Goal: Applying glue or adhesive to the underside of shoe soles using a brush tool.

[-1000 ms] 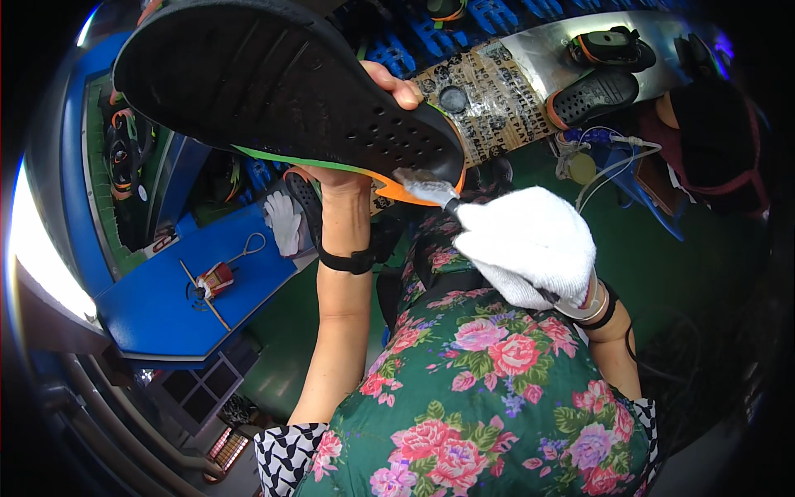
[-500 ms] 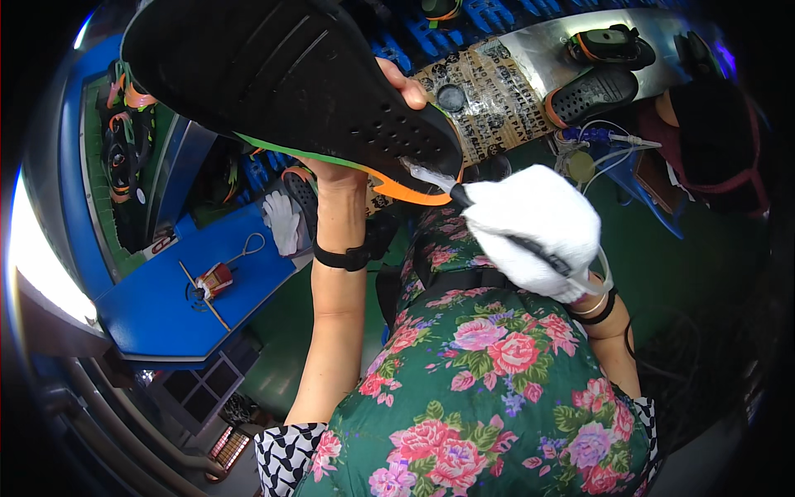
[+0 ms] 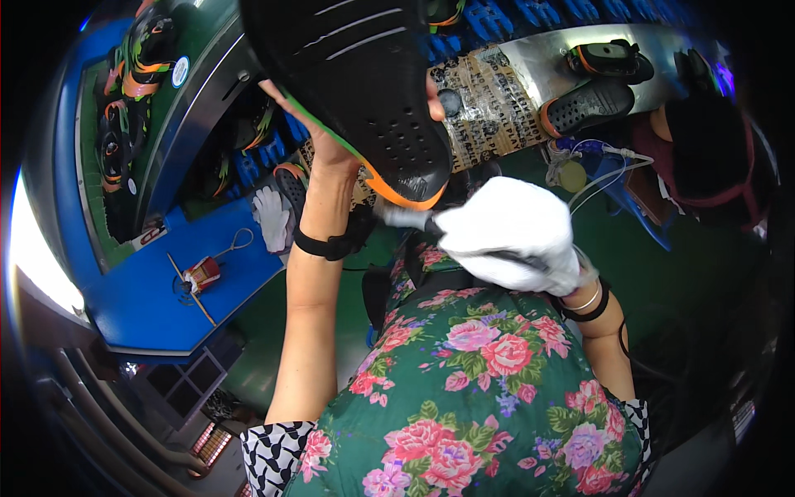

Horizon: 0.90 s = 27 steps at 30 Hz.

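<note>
My left hand (image 3: pixel 325 142) grips a large black shoe sole (image 3: pixel 389 137) by its sides, the fingers showing at both edges. The sole has a rim that runs from green to orange, ribs towards its wide end and rows of small holes by its rounded, narrow end. White cloth covers my right hand (image 3: pixel 509 236), hiding most of the fingers. Out of the cloth pokes a thin tool (image 3: pixel 406 218) with a dark neck and a pale tip, blurred by motion. Its tip is just below the orange end of the sole, apart from it.
On the cardboard-topped metal bench (image 3: pixel 497 108) lie a black sole with holes (image 3: pixel 588 108) and a strapped shoe (image 3: pixel 609 62). At left, a blue table (image 3: pixel 149 298) bears white gloves (image 3: pixel 272 217) and a red roll on a stick (image 3: pixel 201 276). A person in dark clothing (image 3: pixel 712 157) is at the right.
The sole and my left hand have shifted, the sole's narrow end swinging slightly left and down. My right hand has moved left, and the tool's tip has come off the sole's surface.
</note>
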### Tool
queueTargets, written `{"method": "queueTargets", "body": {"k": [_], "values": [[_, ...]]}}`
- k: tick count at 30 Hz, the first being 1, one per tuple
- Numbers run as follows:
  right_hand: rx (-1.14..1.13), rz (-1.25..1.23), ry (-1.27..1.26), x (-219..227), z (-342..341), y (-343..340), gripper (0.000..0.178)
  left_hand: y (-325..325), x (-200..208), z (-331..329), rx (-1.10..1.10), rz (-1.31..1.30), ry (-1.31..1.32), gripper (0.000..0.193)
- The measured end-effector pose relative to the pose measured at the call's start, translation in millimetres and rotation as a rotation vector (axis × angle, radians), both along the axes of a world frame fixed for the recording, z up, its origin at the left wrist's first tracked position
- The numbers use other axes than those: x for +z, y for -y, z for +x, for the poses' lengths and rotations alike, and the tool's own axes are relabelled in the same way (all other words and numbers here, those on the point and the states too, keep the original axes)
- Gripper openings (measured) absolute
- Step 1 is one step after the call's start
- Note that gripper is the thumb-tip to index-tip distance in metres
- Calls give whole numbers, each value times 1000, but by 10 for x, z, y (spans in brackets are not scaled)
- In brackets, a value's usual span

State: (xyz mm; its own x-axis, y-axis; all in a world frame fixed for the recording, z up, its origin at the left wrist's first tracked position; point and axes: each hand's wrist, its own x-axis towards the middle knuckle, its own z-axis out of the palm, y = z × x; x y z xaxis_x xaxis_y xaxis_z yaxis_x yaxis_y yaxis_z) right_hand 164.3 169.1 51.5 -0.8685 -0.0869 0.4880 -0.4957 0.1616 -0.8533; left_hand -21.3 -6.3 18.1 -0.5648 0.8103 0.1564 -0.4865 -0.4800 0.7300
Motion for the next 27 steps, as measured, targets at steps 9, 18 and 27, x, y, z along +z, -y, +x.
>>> {"method": "queueTargets", "body": {"k": [9, 18, 27], "values": [[81, 205, -118, -158, -78, -22, 32, -86, -53, 10, -48, -3, 149, 127], [113, 281, -124, -192, -177, -27, 25, 5, -135, -64, -186, -324, 111, 112], [216, 180, -81, -180, -218, -61, 21, -1, -133, 24, -128, -519, 116, 101]]}}
